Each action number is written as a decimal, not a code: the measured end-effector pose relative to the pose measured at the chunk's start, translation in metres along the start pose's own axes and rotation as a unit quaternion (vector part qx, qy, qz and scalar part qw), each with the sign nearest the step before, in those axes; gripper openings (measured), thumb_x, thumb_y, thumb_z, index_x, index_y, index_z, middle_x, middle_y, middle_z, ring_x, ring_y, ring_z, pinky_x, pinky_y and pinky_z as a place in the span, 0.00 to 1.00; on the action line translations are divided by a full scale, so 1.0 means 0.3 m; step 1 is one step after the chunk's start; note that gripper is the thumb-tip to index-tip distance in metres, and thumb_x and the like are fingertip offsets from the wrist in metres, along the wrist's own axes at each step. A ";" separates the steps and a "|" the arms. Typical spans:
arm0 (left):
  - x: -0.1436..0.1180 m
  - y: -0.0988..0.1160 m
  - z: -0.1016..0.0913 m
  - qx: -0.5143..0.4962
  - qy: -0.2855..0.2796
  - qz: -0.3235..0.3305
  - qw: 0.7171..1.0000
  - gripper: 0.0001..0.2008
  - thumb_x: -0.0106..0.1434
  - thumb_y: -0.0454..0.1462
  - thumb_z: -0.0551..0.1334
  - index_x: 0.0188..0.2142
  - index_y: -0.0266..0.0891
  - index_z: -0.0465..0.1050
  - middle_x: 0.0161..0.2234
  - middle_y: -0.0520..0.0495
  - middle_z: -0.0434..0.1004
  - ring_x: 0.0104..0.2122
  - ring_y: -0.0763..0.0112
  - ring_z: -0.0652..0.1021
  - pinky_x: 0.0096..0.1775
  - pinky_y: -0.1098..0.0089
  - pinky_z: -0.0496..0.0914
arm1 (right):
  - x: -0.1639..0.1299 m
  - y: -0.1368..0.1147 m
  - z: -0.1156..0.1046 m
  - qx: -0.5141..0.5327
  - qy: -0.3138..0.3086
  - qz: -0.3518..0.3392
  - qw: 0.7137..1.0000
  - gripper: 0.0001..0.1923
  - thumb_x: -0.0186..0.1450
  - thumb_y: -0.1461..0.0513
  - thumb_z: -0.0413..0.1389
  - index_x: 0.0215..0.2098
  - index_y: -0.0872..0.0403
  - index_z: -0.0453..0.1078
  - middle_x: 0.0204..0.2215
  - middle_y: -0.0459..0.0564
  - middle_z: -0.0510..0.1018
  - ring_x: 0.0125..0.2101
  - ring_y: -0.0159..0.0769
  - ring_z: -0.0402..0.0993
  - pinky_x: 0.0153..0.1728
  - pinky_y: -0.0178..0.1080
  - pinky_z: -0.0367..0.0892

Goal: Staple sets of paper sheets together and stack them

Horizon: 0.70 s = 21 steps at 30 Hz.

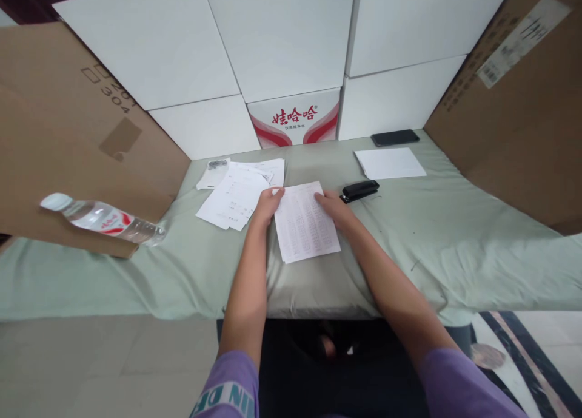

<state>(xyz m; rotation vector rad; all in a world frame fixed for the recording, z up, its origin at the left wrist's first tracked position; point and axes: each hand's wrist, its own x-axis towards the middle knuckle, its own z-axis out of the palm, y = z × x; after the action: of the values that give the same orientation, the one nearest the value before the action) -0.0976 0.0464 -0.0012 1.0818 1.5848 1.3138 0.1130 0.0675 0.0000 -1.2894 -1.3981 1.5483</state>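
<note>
A small stack of printed paper sheets (pixel 305 224) is held between my two hands over the middle of the cloth-covered table. My left hand (pixel 270 204) grips its upper left edge, thumb on top. On the upper right edge, my right hand (pixel 333 204) pinches the sheets, its thumb on the print and its other fingers hidden beneath. Just right of that hand lies a black stapler (pixel 360 190). Loose printed papers (pixel 236 193) overlap left of my left hand, beside a clear packet with small dark pieces (pixel 214 170).
A water bottle (pixel 109 219) leans at the left by a brown cardboard box (pixel 68 133). White boxes (pixel 291 42) form a wall behind. White sheets (pixel 391 163) and a black phone (pixel 395 138) lie at the back right, near another cardboard box (pixel 518 114). Green cloth (pixel 454 236) covers the table.
</note>
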 end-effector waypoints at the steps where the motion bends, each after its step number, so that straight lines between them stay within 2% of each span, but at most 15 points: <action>1: 0.003 -0.006 0.001 0.019 0.014 0.003 1.000 0.19 0.54 0.49 0.68 0.36 0.34 0.80 0.28 0.45 0.81 0.32 0.62 0.79 0.37 0.65 0.72 | -0.004 -0.001 -0.001 0.003 -0.007 0.016 1.000 0.10 0.68 0.59 0.53 0.36 0.54 0.74 0.37 0.55 0.82 0.36 0.41 0.79 0.38 0.43 0.74; 4: 0.003 -0.015 0.005 0.067 0.035 0.008 0.997 0.19 0.52 0.50 0.69 0.33 0.35 0.80 0.26 0.47 0.79 0.30 0.63 0.78 0.35 0.66 0.70 | -0.021 -0.008 -0.019 -0.005 -0.024 0.050 0.998 0.06 0.66 0.62 0.55 0.35 0.55 0.73 0.36 0.55 0.82 0.34 0.41 0.79 0.36 0.42 0.73; 6: -0.007 -0.010 0.011 0.089 0.017 0.000 0.996 0.19 0.51 0.50 0.70 0.31 0.36 0.79 0.23 0.49 0.76 0.26 0.66 0.75 0.32 0.67 0.68 | -0.033 -0.013 -0.046 -0.033 -0.024 0.052 0.998 0.04 0.65 0.63 0.56 0.34 0.54 0.73 0.35 0.54 0.82 0.33 0.40 0.78 0.35 0.41 0.72; 9: -0.031 0.007 0.030 0.096 -0.057 -0.017 0.994 0.19 0.52 0.51 0.70 0.26 0.37 0.78 0.18 0.51 0.70 0.19 0.72 0.68 0.24 0.70 0.62 | -0.054 -0.013 -0.112 -0.177 0.009 0.030 0.984 0.09 0.65 0.60 0.56 0.27 0.53 0.70 0.28 0.52 0.79 0.30 0.40 0.75 0.30 0.39 0.68; 12: -0.057 0.020 0.068 0.097 -0.143 -0.002 0.985 0.20 0.53 0.52 0.69 0.21 0.38 0.75 0.14 0.51 0.67 0.15 0.75 0.64 0.20 0.72 0.58 | -0.085 -0.001 -0.200 -0.348 0.048 -0.014 0.936 0.14 0.65 0.58 0.56 0.22 0.53 0.67 0.24 0.51 0.76 0.28 0.39 0.71 0.29 0.39 0.62; 14: -0.073 0.021 0.106 0.110 -0.186 0.016 0.976 0.20 0.53 0.52 0.68 0.19 0.38 0.74 0.14 0.50 0.67 0.15 0.74 0.66 0.20 0.73 0.58 | -0.109 0.007 -0.259 -0.404 0.044 -0.036 0.913 0.14 0.66 0.58 0.55 0.22 0.53 0.66 0.25 0.51 0.76 0.28 0.39 0.70 0.30 0.39 0.60; 17: -0.099 0.016 0.168 0.136 -0.214 0.015 0.967 0.19 0.56 0.50 0.66 0.20 0.38 0.76 0.14 0.50 0.69 0.15 0.73 0.68 0.19 0.72 0.59 | -0.137 0.011 -0.330 -0.441 0.030 -0.045 0.896 0.13 0.66 0.60 0.54 0.23 0.53 0.66 0.25 0.51 0.75 0.28 0.38 0.69 0.29 0.39 0.57; 21: -0.127 0.005 0.224 0.128 -0.241 -0.014 0.962 0.18 0.59 0.49 0.64 0.20 0.40 0.74 0.14 0.51 0.69 0.14 0.72 0.69 0.18 0.71 0.59 | -0.150 0.004 -0.380 -0.429 0.018 -0.053 0.902 0.13 0.66 0.60 0.53 0.23 0.52 0.64 0.24 0.48 0.73 0.27 0.35 0.66 0.28 0.38 0.55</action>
<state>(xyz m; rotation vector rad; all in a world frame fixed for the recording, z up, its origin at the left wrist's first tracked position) -0.0222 0.0312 -0.0077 1.4066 1.4071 0.7556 0.2343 0.0598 0.0164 -1.6622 -2.2006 0.8083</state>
